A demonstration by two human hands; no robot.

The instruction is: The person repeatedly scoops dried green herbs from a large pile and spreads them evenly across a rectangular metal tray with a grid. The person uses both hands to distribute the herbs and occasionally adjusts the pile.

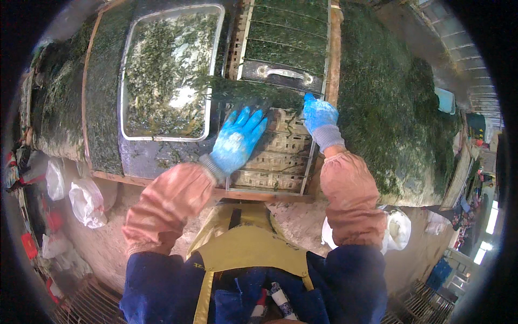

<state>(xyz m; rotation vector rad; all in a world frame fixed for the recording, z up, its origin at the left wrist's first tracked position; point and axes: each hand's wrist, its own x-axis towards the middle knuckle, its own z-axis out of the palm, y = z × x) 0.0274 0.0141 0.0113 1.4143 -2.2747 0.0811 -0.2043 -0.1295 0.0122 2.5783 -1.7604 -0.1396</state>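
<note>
Before me lies a metal frame with crossbars (263, 174) over perforated plastic crates (283, 143). Leafy green plant strands (259, 92) cover its upper part, below a dark panel with a metal handle (285, 73). My left hand (236, 141), in a blue coated glove, lies palm down with fingers spread at the lower edge of the strands. My right hand (319, 115), gloved alike, has its fingers curled at the frame's right rail, just below the handle; what it grips, if anything, is hidden. To the left stands a white-rimmed tray (205, 121) with wet green bits.
Dark green plant matter (380, 101) spreads over the surface at right and in a strip (103, 97) at far left. A wooden edge (259, 195) runs along the near side. White sacks (87, 202) stand on the floor. A small light-blue tray (445, 100) lies far right.
</note>
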